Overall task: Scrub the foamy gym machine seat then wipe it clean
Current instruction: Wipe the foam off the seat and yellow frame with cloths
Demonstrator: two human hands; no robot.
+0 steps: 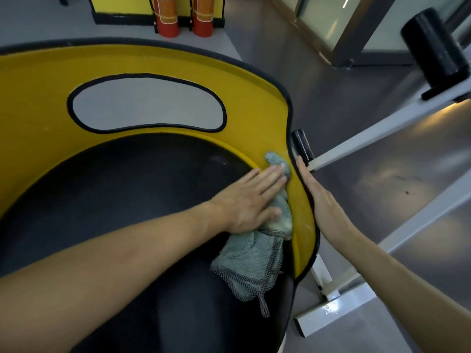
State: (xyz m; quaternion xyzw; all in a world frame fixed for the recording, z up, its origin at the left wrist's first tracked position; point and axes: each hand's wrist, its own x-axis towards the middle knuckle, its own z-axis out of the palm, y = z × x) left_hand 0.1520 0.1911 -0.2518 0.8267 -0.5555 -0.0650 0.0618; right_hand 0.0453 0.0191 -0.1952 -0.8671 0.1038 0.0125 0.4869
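Seat, black and padded, low and left in view, inside a yellow shell with a black-edged cutout. Left hand laid flat, fingers straight, pressing a grey-green cloth against the shell's right rim, curled round nothing. Right hand just outside that rim, fingers straight and together, holding nothing; touching the edge or not, cannot tell. Two red fire extinguishers on the floor beyond; white frame at right.

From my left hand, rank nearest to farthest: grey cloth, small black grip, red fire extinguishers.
1. Grey cloth: pressed under the left hand.
2. Small black grip: just outside the yellow shell, on the right.
3. Red fire extinguishers: far back, beyond the shell.
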